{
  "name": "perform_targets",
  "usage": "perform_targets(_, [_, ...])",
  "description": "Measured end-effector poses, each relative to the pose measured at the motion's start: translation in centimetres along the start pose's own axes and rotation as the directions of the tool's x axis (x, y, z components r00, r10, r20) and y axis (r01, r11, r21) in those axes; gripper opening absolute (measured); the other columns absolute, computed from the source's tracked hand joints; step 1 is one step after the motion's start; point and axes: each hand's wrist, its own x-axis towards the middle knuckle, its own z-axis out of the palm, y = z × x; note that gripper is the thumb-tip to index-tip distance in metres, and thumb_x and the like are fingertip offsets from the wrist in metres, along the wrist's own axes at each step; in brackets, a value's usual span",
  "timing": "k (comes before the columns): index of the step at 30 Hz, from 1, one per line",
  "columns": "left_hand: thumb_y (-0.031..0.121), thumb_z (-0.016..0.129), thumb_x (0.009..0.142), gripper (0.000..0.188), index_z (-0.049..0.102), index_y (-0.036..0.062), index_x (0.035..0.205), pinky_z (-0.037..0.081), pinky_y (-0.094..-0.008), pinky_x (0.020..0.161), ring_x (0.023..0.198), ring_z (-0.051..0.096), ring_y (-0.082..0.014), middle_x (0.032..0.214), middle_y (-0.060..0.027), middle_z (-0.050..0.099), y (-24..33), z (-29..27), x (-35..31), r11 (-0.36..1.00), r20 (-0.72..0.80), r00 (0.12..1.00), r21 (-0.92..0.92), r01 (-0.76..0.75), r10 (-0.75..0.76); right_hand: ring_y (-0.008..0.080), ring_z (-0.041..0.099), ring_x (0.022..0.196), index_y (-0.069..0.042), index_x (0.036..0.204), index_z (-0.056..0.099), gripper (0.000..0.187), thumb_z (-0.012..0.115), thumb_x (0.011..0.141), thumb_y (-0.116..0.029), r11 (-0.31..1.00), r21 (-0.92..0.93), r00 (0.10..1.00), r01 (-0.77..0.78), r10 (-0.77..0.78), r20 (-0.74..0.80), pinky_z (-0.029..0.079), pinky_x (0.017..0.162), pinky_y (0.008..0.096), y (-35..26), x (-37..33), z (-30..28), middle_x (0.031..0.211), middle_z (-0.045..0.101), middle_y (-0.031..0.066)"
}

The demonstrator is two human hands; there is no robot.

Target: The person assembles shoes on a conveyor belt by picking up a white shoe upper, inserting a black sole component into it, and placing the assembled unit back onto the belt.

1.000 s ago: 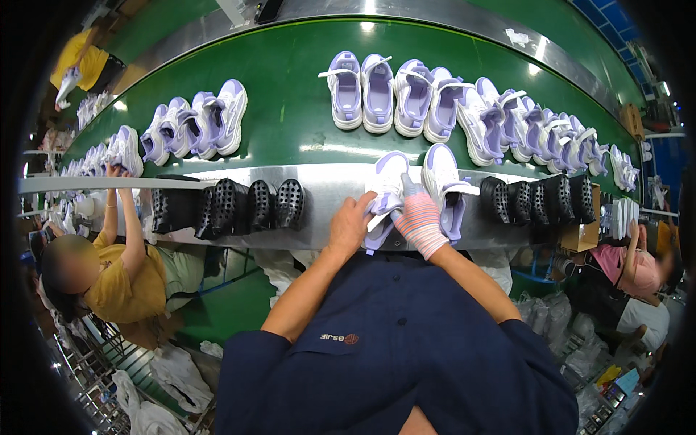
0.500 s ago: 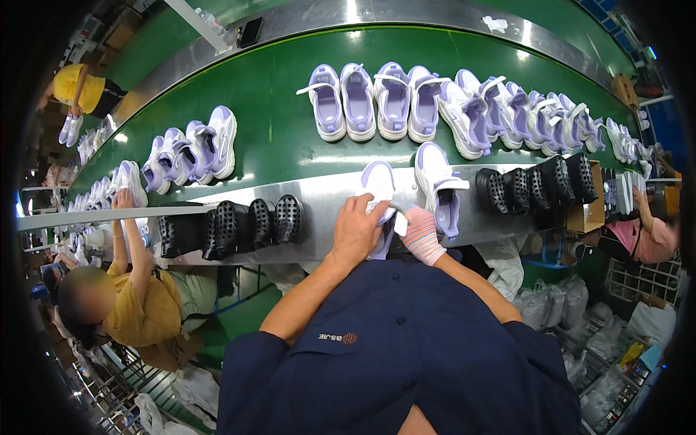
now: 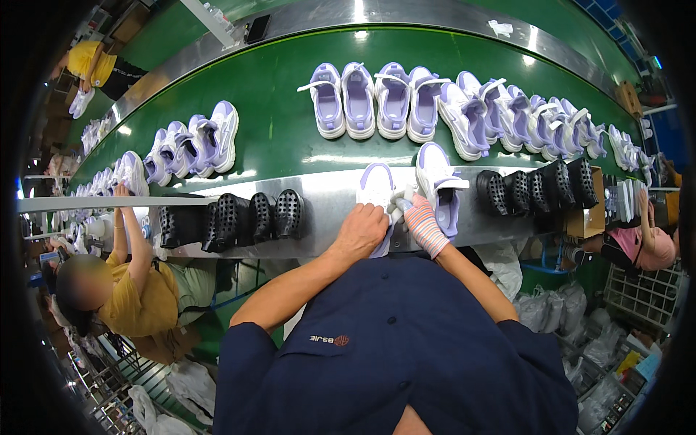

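Note:
At the near metal edge of the bench a white and lilac sneaker (image 3: pixel 376 183) lies with its toe pointing away from me. My bare left hand (image 3: pixel 365 230) is closed over its left side and opening, fingers curled, hiding much of the upper. My right hand (image 3: pixel 425 226), in a striped knit glove, is closed at the sneaker's right side and pinches its pale strap (image 3: pixel 399 197); the exact fingertip hold is hard to make out. Just right of that hand rests a second white and lilac sneaker (image 3: pixel 433 165), its strap sticking out to the right.
Black perforated shoe forms (image 3: pixel 289 214) stand along the metal edge at left, with more black forms (image 3: pixel 555 185) at right beside a cardboard box (image 3: pixel 593 203). Rows of sneakers (image 3: pixel 359 101) line the green belt (image 3: pixel 268 94). Co-workers (image 3: pixel 148 290) sit on both sides.
The left hand's fingers have curled in and shifted slightly nearer me. The right hand has moved up a little, and the strap between the hands has shifted toward the sneaker's toe.

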Motion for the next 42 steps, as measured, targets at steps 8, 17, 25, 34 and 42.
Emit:
perform_targets(8, [0.016, 0.066, 0.079, 0.016, 0.063, 0.0064, 0.092, 0.048, -0.04, 0.077, 0.093, 0.059, -0.0289, 0.096, -0.0101, 0.058, 1.2, 1.0, -0.7, 0.996, 0.03, 0.998, -0.064, 0.056, -0.054, 0.0175, 0.066, 0.073, 0.0, 0.111, 0.066, 0.03, 0.069, 0.094, -0.023, 0.991, -0.005, 0.979, -0.135, 0.135, 0.154, 0.055, 0.066, 0.0338, -1.9, -0.4, -1.0, 0.087, 0.069, 0.01])
perform_targets(17, [0.023, 0.079, 0.082, 0.041, 0.06, 0.0036, 0.113, 0.051, -0.0502, 0.077, 0.091, 0.065, -0.0434, 0.098, -0.0212, 0.067, 3.2, 1.3, -5.9, 0.394, 0.39, 0.558, -0.425, 0.815, -0.733, 0.0117, 0.064, 0.082, -0.004, 0.127, 0.067, 0.043, 0.076, 0.089, -0.021, 1.0, -0.018, 0.841, -0.009, 0.018, 0.54, 0.055, 0.068, 0.0279, -7.7, 0.4, -4.3, 0.099, 0.069, 0.0067])
perform_targets(25, [0.006, 0.073, 0.079, 0.058, 0.055, -0.0006, 0.133, 0.055, -0.0372, 0.083, 0.096, 0.068, -0.0259, 0.114, -0.0185, 0.068, 4.7, 4.4, -5.0, -0.393, 0.719, 0.138, -0.519, 0.759, -0.681, 0.0149, 0.066, 0.084, 0.0, 0.113, 0.071, 0.033, 0.077, 0.086, -0.019, 0.985, -0.145, 0.734, 0.09, 0.033, 0.679, 0.054, 0.081, 0.0335, -7.3, 2.2, -4.8, 0.093, 0.073, 0.0086])
perform_targets(34, [-0.004, 0.068, 0.069, 0.071, 0.059, 0.0147, 0.137, 0.047, -0.0422, 0.104, 0.116, 0.056, -0.0423, 0.122, -0.0219, 0.053, 3.5, -2.0, -7.5, 0.361, 0.067, 0.456, -0.512, 0.779, -0.888, 0.0135, 0.065, 0.082, 0.0, 0.104, 0.073, 0.021, 0.076, 0.09, -0.015, 0.961, -0.12, 0.621, 0.248, -0.063, 0.781, 0.053, 0.078, 0.0316, -11.8, -0.4, -5.0, 0.088, 0.072, 0.0068])
perform_targets(42, [-0.007, 0.065, 0.067, 0.072, 0.062, 0.0156, 0.136, 0.044, -0.045, 0.109, 0.127, 0.049, -0.0439, 0.135, -0.0226, 0.048, 3.5, -5.8, -7.3, 0.627, -0.05, 0.67, -0.408, 0.663, -0.741, 0.0328, 0.07, 0.082, -0.003, 0.105, 0.074, 0.025, 0.071, 0.093, -0.025, 0.862, -0.182, 0.542, 0.474, -0.122, 0.832, 0.055, 0.078, 0.04, -12.1, -0.9, -3.3, 0.091, 0.073, 0.0195])
